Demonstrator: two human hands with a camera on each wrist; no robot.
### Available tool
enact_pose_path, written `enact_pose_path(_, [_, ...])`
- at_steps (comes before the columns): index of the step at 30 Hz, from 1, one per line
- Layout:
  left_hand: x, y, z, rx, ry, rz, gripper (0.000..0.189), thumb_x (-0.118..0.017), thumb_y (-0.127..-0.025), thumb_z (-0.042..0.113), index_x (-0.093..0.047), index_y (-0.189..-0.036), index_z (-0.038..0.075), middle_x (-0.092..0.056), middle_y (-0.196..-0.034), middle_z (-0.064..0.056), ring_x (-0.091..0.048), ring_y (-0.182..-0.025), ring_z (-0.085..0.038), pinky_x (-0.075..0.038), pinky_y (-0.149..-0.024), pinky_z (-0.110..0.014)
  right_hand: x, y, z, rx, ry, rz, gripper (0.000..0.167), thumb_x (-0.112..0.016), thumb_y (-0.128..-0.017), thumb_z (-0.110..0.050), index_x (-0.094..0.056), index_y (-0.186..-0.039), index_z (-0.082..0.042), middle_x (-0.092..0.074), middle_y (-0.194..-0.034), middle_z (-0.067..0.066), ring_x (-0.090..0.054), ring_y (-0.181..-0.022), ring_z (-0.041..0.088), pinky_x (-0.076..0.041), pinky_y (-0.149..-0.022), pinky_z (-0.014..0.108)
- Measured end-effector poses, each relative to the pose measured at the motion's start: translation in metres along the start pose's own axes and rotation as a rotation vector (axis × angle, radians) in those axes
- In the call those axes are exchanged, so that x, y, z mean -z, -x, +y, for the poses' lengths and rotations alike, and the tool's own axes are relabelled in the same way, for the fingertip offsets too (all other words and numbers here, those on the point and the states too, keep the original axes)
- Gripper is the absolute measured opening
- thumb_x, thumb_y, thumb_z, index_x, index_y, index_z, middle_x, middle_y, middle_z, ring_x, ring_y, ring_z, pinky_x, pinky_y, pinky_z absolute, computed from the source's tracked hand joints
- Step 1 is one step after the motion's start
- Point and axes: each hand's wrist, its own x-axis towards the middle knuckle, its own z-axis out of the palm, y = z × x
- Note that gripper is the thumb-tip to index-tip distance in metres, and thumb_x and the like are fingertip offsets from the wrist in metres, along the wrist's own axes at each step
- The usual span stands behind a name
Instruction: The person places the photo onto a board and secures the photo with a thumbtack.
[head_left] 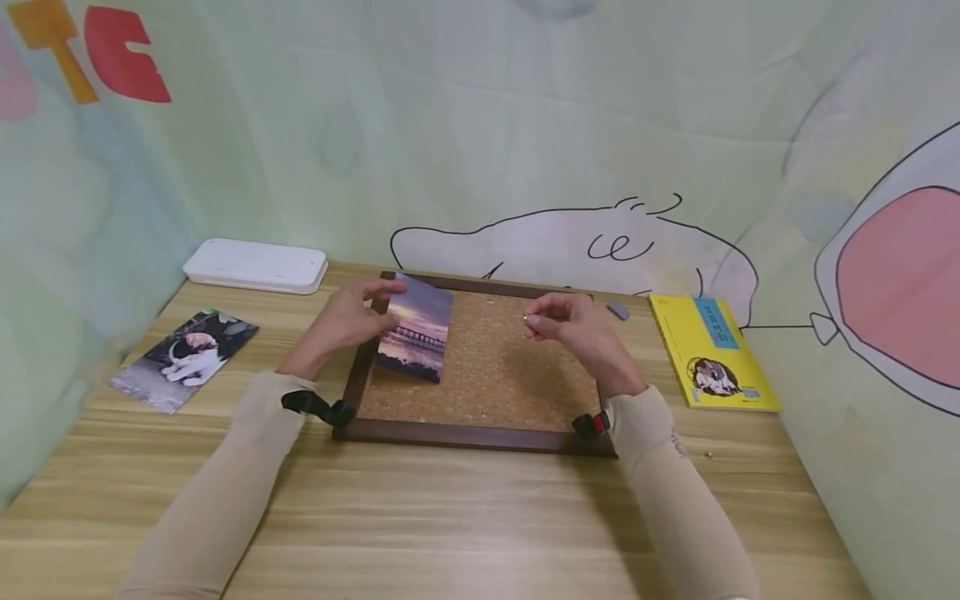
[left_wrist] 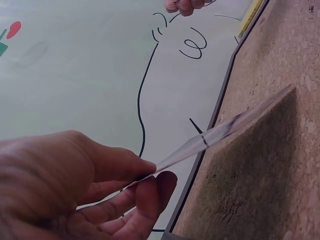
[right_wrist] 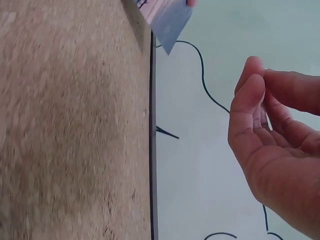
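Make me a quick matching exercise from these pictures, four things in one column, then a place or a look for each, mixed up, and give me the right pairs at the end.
Things:
1. Sunset photo
2. Cat photo
3. Yellow book
4. Corkboard

Places or looks:
A. Lying on the table, to the right of the corkboard
B. Bordered in dark brown
C. Held by the left hand
D. Lying on the table, to the left of the corkboard

Right pairs: 1-C, 2-D, 3-A, 4-B
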Motion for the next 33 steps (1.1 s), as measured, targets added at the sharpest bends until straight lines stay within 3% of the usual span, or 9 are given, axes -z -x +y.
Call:
enact_pose_path(5, [-0.002, -0.002, -0.003, -0.007, -0.006, -0.005, 0.057, -0.070, -0.093, 0.002, -0.061, -0.150, 0.005, -0.058, -0.141, -0.031, -0.046, -0.056, -0.003, -0.040, -0.056, -0.022, -0.006, -0.005, -0.002, 0.013, -0.032, -0.026, 0.014, -0.065, -0.106, -0.007, -0.069, -0.115, 0.002, -0.071, -0.111, 0.023, -0.070, -0.093, 0.020, -0.052, -0.110, 0.062])
enact_pose_path(8, [-0.003, -0.002, -0.004, -0.011, -0.024, -0.003, 0.056, -0.071, -0.093, 0.004, -0.062, -0.149, 0.006, -0.059, -0.141, -0.031, -0.049, -0.060, -0.006, -0.041, -0.056, -0.022, -0.010, -0.008, -0.003, 0.026, -0.034, -0.030, 0.013, -0.065, -0.105, -0.007, -0.069, -0.113, 0.003, -0.072, -0.103, 0.016, -0.070, -0.090, 0.018, -0.057, -0.105, 0.055])
enact_pose_path(12, [-0.006, -0.002, -0.004, -0.024, -0.059, 0.003, 0.055, -0.072, -0.094, 0.006, -0.063, -0.147, 0.005, -0.061, -0.141, -0.032, -0.063, -0.079, -0.018, -0.047, -0.064, -0.024, -0.014, -0.011, -0.004, 0.039, -0.033, -0.032, 0.014, -0.064, -0.105, -0.007, -0.069, -0.112, 0.004, -0.072, -0.097, 0.013, -0.070, -0.092, 0.026, -0.061, -0.095, 0.044])
enact_pose_path(15, [-0.009, -0.001, -0.003, -0.016, -0.075, -0.003, 0.054, -0.071, -0.094, 0.007, -0.063, -0.148, 0.006, -0.061, -0.142, -0.032, -0.068, -0.098, -0.029, -0.051, -0.070, -0.026, -0.017, -0.012, -0.004, 0.032, -0.034, -0.034, 0.015, -0.064, -0.105, -0.008, -0.069, -0.112, 0.004, -0.072, -0.098, 0.015, -0.071, -0.094, 0.031, -0.060, -0.098, 0.046])
enact_pose_path(18, [-0.011, 0.000, -0.003, 0.001, -0.101, -0.005, 0.053, -0.071, -0.095, 0.008, -0.063, -0.148, 0.008, -0.061, -0.143, -0.030, -0.066, -0.106, -0.034, -0.050, -0.072, -0.028, -0.019, -0.014, -0.005, 0.028, -0.029, -0.038, 0.015, -0.065, -0.105, -0.010, -0.069, -0.112, 0.002, -0.072, -0.098, 0.013, -0.071, -0.092, 0.026, -0.059, -0.101, 0.050])
enact_pose_path(21, [-0.013, 0.000, -0.004, 0.007, -0.133, -0.004, 0.053, -0.070, -0.096, 0.010, -0.063, -0.148, 0.009, -0.062, -0.141, -0.029, -0.064, -0.098, -0.031, -0.049, -0.070, -0.029, -0.022, -0.015, -0.005, 0.028, -0.038, -0.050, 0.017, -0.064, -0.104, -0.010, -0.068, -0.113, 0.005, -0.071, -0.096, 0.009, -0.071, -0.091, 0.026, -0.056, -0.104, 0.057])
enact_pose_path(26, [-0.015, -0.001, -0.006, 0.021, -0.155, -0.017, 0.054, -0.069, -0.096, 0.009, -0.062, -0.150, 0.008, -0.064, -0.136, -0.028, -0.059, -0.079, -0.021, -0.047, -0.064, -0.029, -0.025, -0.017, -0.006, 0.026, -0.032, -0.068, 0.023, -0.063, -0.103, -0.008, -0.067, -0.117, 0.010, -0.070, -0.093, 0.005, -0.069, -0.101, 0.042, -0.052, -0.105, 0.065])
enact_pose_path(29, [-0.016, -0.001, -0.007, 0.013, -0.177, -0.023, 0.055, -0.070, -0.095, 0.009, -0.061, -0.149, 0.005, -0.066, -0.132, -0.029, -0.061, -0.083, -0.022, -0.047, -0.064, -0.028, -0.026, -0.017, -0.007, 0.022, -0.013, -0.065, 0.021, -0.063, -0.104, -0.009, -0.068, -0.116, 0.007, -0.070, -0.092, 0.003, -0.068, -0.104, 0.046, -0.053, -0.103, 0.062])
enact_pose_path(33, [-0.017, -0.002, -0.009, -0.001, -0.208, -0.031, 0.056, -0.070, -0.095, 0.009, -0.061, -0.149, 0.003, -0.067, -0.130, -0.030, -0.060, -0.082, -0.023, -0.047, -0.064, -0.028, -0.026, -0.017, -0.009, 0.022, -0.008, -0.062, 0.020, -0.063, -0.104, -0.009, -0.068, -0.115, 0.007, -0.070, -0.095, 0.008, -0.069, -0.099, 0.040, -0.055, -0.101, 0.058])
